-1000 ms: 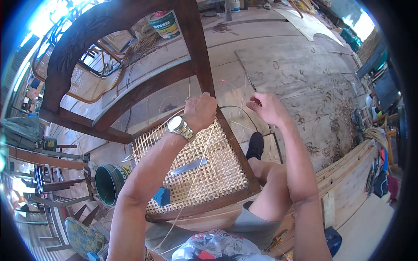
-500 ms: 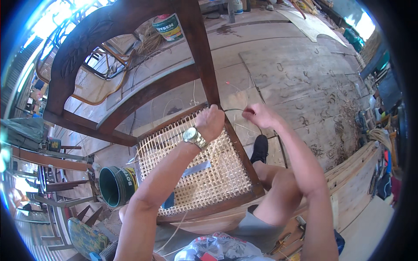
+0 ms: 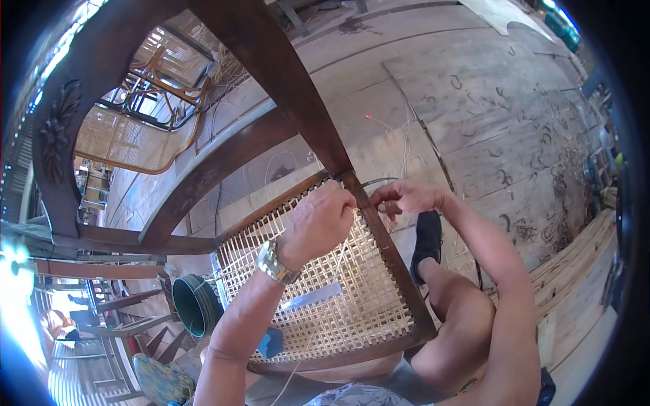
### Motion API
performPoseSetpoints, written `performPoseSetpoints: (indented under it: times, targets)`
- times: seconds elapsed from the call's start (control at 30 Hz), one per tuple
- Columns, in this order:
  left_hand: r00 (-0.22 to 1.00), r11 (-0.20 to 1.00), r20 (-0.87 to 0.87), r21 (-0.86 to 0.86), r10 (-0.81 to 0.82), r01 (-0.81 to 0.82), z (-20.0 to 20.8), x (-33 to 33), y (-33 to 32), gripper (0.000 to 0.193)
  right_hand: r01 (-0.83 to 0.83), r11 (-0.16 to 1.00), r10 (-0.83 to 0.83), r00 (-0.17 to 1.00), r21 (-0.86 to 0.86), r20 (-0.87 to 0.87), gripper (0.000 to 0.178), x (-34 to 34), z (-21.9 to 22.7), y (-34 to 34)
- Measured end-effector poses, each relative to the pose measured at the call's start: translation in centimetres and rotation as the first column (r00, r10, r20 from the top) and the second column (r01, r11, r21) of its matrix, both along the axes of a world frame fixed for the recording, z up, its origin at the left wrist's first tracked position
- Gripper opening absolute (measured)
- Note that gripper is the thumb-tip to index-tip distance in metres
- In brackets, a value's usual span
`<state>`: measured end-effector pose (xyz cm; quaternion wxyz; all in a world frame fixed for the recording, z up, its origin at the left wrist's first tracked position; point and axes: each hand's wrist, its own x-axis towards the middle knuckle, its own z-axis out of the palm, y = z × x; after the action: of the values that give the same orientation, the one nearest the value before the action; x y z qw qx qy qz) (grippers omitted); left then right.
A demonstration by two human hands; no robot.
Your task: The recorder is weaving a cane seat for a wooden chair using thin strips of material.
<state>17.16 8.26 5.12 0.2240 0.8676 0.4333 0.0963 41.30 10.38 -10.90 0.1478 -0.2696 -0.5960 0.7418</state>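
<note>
A dark wooden chair frame [image 3: 399, 271] holds a woven cane seat [image 3: 365, 291], with its carved back rising at the upper left. Over the seat's far right corner is my left hand [image 3: 318, 220], its fingers closed in a pinch; what they hold is too small to make out. Just outside the right rail, my right hand [image 3: 409, 197] has its fingers curled together, and their contents are hidden. A thin dark strand [image 3: 379, 181] arcs from the chair's corner post toward my right hand. On the weave lie a flat greyish strip [image 3: 313, 296] and a blue piece [image 3: 271, 343].
A green bucket [image 3: 193, 308] stands left of the seat. Farther off is a rattan-framed chair [image 3: 128, 139]. Curled scraps [image 3: 504, 177] litter the wooden floor on the right. My shoe [image 3: 427, 240] is beside the chair; long planks [image 3: 569, 271] lie at the right.
My right hand has come in closer to the chair rail and to my left hand. My left hand has shifted slightly toward me over the weave. The view has tilted and moved closer.
</note>
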Motion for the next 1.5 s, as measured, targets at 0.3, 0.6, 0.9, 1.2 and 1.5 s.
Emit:
performPoseSetpoints:
  times: [0.3, 0.6, 0.9, 1.2, 1.5]
  targets:
    - [0.933, 0.967, -0.341, 0.174, -0.118, 0.186, 0.1, 1.2, -0.7, 0.009, 0.133, 0.905, -0.231, 0.951, -0.403, -0.204, 0.031, -1.2, -3.3, -0.5]
    - [0.987, 0.974, -0.099, 0.174, -0.128, 0.144, -0.3, 0.5, -0.5, 0.007, 0.078, 0.915, -0.207, 0.933, -0.395, -0.294, 0.013, -2.2, -3.2, -1.6]
    - [0.94, 0.912, 0.069, 0.278, -0.334, 0.303, -3.0, -0.2, 1.3, 0.011, 0.158, 0.812, -0.373, 0.881, -0.562, -0.291, 0.006, -2.2, -2.8, -3.5]
    - [0.96, 0.952, 0.028, 0.14, -0.278, 0.272, -1.8, -0.4, 1.8, 0.011, 0.22, 0.716, -0.538, 0.779, -0.663, -0.322, 0.038, -3.6, -2.9, -6.4]
    - [0.946, 0.941, 0.07, 0.151, -0.317, 0.304, -2.3, -1.7, 1.4, 0.015, 0.13, 0.607, -0.565, 0.765, -0.784, -0.31, 0.043, -4.0, -2.5, -7.2]
